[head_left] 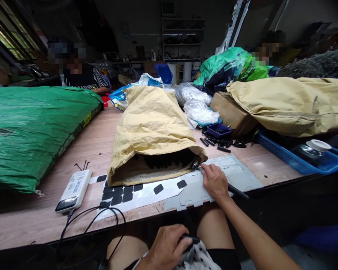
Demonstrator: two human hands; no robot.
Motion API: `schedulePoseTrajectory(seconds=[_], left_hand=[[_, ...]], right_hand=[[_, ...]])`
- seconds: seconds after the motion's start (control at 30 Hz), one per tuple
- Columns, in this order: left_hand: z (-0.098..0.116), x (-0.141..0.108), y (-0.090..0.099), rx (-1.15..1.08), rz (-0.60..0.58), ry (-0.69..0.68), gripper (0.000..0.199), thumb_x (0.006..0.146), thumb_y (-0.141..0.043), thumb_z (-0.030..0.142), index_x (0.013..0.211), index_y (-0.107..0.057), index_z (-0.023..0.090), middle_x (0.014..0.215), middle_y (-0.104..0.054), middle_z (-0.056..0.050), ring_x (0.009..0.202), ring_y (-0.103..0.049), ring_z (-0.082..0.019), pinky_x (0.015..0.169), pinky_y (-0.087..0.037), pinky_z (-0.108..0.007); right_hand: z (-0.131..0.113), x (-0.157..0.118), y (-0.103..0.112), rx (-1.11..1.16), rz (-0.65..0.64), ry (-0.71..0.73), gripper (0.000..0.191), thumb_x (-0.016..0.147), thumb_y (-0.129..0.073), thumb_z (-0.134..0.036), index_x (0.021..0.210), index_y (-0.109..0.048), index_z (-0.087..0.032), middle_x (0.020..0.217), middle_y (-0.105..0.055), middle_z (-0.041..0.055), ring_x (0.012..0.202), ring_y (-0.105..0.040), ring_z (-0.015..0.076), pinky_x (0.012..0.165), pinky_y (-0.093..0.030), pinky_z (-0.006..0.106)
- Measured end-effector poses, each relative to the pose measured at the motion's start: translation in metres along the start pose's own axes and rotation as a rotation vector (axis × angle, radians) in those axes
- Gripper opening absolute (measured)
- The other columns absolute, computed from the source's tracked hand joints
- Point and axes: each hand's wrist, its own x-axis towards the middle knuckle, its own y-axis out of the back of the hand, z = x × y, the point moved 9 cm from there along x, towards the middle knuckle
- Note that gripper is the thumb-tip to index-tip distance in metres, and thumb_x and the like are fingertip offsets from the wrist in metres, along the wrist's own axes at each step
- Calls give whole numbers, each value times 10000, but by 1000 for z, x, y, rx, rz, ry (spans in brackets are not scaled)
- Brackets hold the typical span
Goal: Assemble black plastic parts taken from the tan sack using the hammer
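Observation:
My right hand [215, 182] is closed around a black rod [238, 191] with a shiny metal end, beside the mouth of a tan woven sack [154, 131]. The metal end touches or nearly touches the sack's right lip. Dark pieces [169, 159] show inside the sack, too shaded to make out. My left hand [170, 243] is low over my lap, its fingers wrapped around a black object [192, 237] that is mostly hidden. Under the right hand lies a grey-white sheet [236, 170]. Black rounded squares [158, 189] sit on a white strip [146, 197] before the sack.
A white power bank [74, 190] with a black cable [94, 208] lies left, near a green sack [36, 131]. Several black handle-like pieces [224, 149] lie right, by a purple tray [219, 130] and a blue basket [295, 157]. A person [84, 77] sits across at left, another at right.

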Motion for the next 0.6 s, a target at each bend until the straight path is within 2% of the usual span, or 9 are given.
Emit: schedulePoseTrajectory(seconds=[0.13, 0.2, 0.23, 0.27, 0.33, 0.4, 0.47, 0.53, 0.6], left_hand=[[-83, 2, -37, 26, 38, 359, 250, 944, -507, 368, 1051, -716, 281, 1014, -756, -44, 997, -693, -260, 852, -488, -343], [-105, 4, -47, 33, 4, 449, 284, 936, -503, 345, 1114, -712, 272, 1076, -752, -70, 1069, -684, -281, 892, -493, -369], [-107, 5, -48, 39, -22, 454, 304, 926, -513, 332, 1152, -706, 267, 1111, -746, -81, 1100, -676, -288, 913, -492, -380], [-103, 6, -47, 50, -51, 435, 325, 908, -536, 320, 1182, -701, 263, 1131, -742, -89, 1117, -670, -295, 929, -490, -389], [-79, 7, -39, 74, -118, 343, 356, 853, -601, 301, 1191, -707, 267, 1097, -754, -83, 1084, -681, -302, 917, -497, -392], [-41, 9, -24, 51, -187, 214, 317, 820, -645, 306, 1125, -731, 290, 959, -772, -39, 937, -709, -268, 826, -514, -349], [-1, 15, 4, -37, -192, 83, 239, 862, -626, 354, 1070, -736, 312, 847, -756, 11, 775, -694, -198, 699, -497, -277], [27, 28, 48, -32, -60, 1, 219, 907, -591, 366, 1064, -727, 296, 828, -736, 13, 738, -662, -175, 656, -479, -255], [39, 41, 107, 112, 238, -40, 224, 936, -561, 323, 1086, -715, 258, 948, -727, -33, 855, -652, -196, 781, -501, -295]], right_hand=[[-1, 0, 2, 1, -2, -5, 251, 934, -533, -187, 1158, -643, -218, 930, -607, 63, 914, -509, 225, 780, -342, 325], [-1, 0, 2, 0, -6, -6, 246, 938, -531, -189, 1154, -644, -220, 930, -610, 61, 915, -508, 225, 783, -341, 325], [-1, 0, 2, 0, -8, -6, 245, 941, -529, -190, 1154, -645, -219, 932, -611, 61, 917, -509, 225, 784, -342, 324], [-1, 0, 2, 0, -8, -5, 245, 944, -528, -191, 1156, -646, -219, 932, -613, 60, 918, -510, 224, 783, -344, 324], [-1, 0, 1, 0, -1, -3, 248, 948, -529, -193, 1165, -648, -218, 932, -617, 60, 915, -513, 224, 777, -349, 324], [-1, 0, 0, 4, 11, 3, 248, 953, -530, -194, 1166, -654, -215, 928, -622, 59, 906, -518, 225, 772, -359, 327], [-2, 0, 2, 30, 35, 21, 240, 959, -526, -189, 1153, -666, -206, 914, -627, 60, 895, -527, 225, 773, -374, 331], [-4, -3, 8, 91, 68, 76, 243, 967, -511, -180, 1147, -673, -192, 902, -632, 64, 885, -538, 220, 781, -392, 332], [-7, -8, 17, 167, 77, 190, 266, 974, -495, -169, 1175, -668, -187, 924, -642, 69, 887, -553, 212, 786, -407, 328]])
